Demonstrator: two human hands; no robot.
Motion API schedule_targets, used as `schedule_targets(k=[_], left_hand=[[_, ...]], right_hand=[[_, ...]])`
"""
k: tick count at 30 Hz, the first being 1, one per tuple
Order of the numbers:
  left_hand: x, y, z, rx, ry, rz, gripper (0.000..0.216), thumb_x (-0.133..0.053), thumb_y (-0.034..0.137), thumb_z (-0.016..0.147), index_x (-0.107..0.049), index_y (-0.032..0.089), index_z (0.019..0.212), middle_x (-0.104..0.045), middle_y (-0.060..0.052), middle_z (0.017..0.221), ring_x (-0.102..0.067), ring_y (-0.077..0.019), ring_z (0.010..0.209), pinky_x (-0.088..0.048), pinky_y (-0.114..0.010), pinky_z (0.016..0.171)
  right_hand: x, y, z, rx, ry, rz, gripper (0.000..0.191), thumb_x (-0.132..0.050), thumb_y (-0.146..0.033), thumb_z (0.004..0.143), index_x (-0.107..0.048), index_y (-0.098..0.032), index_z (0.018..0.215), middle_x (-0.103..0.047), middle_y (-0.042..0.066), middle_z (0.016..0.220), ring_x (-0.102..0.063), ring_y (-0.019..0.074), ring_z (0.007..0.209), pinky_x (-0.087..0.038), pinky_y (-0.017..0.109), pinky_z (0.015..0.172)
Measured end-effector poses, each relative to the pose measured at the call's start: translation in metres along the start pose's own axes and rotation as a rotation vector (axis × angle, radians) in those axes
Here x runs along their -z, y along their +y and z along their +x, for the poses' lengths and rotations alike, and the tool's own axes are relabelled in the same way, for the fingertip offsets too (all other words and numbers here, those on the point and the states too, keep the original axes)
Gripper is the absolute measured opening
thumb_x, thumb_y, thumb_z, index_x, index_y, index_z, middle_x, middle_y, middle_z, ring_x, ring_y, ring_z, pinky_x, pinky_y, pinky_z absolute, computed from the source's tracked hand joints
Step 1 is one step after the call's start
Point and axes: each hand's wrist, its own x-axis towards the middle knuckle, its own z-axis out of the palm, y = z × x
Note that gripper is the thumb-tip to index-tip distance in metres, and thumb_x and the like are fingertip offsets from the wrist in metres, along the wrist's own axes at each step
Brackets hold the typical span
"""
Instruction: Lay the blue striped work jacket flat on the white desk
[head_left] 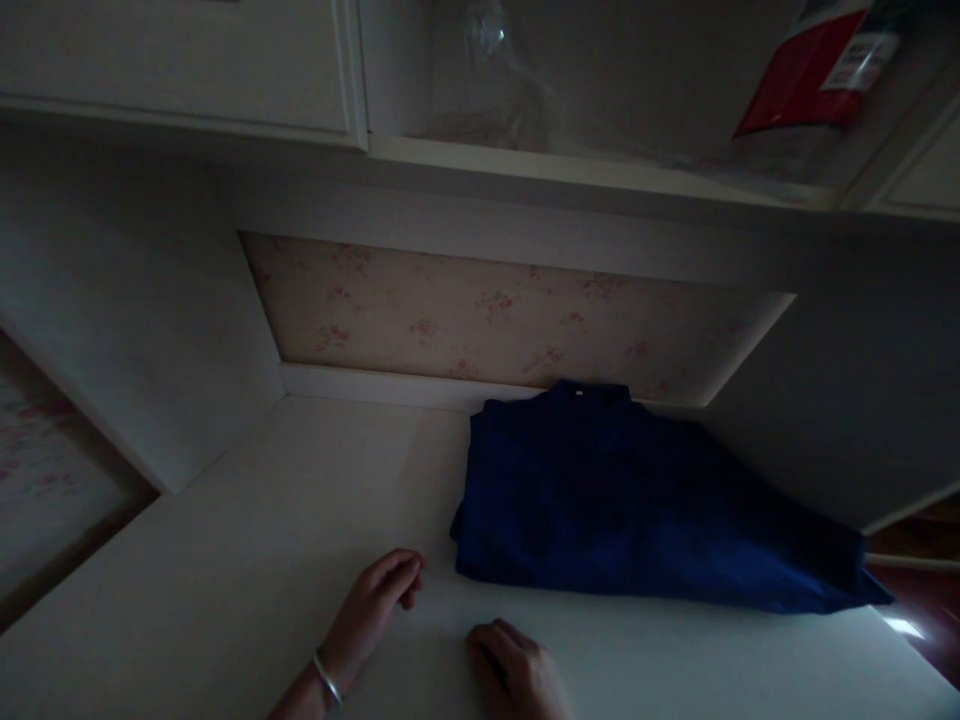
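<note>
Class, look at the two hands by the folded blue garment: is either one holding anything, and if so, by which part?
Nothing is held. The left hand and right hand rest on the white surface, just short of the blue garment.

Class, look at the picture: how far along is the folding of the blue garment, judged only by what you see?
Done: the blue shirt lies folded flat on the white surface, collar toward the floral back panel. In hand: nothing; the left hand and right hand rest empty on the surface in front of it, apart from the cloth. Left: its right end looks loose and uneven, so perhaps tidying.
</note>
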Motion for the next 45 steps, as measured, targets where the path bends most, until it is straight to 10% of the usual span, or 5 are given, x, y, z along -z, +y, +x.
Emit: schedule_targets(k=[26,38,45], left_hand=[[-0.001,-0.004,0.001,-0.04,0.011,0.124,0.04,-0.051,0.056,0.085,-0.063,0.018,0.087,-0.059,0.0,0.072,-0.053,-0.0162,0.066,-0.043,-0.029,0.066],[-0.094,0.026,0.015,-0.385,0.144,0.449,0.052,-0.065,0.051,0.077,-0.062,0.02,0.118,-0.061,-0.013,0.112,-0.053,-0.0318,0.11,-0.039,-0.051,0.102],[-0.091,0.017,0.048,-0.377,0.297,0.489,0.057,-0.053,0.043,0.086,-0.047,0.008,0.131,-0.058,-0.022,0.124,-0.055,-0.0329,0.117,-0.04,-0.053,0.103]], right_hand=[[0.011,-0.012,0.004,-0.062,-0.052,0.009,0.023,-0.043,-0.032,0.096,-0.065,-0.026,0.093,-0.069,0.001,0.086,-0.066,0.014,0.074,-0.045,0.021,0.066],[0.013,-0.019,0.0,-0.053,0.019,0.119,0.021,-0.049,-0.021,0.089,-0.069,-0.024,0.091,-0.071,0.003,0.089,-0.067,0.0159,0.078,-0.047,0.022,0.069],[0.018,-0.024,-0.002,-0.077,0.037,0.066,0.019,-0.05,-0.02,0.089,-0.068,-0.024,0.089,-0.07,0.001,0.086,-0.066,0.0147,0.077,-0.047,0.021,0.068]])
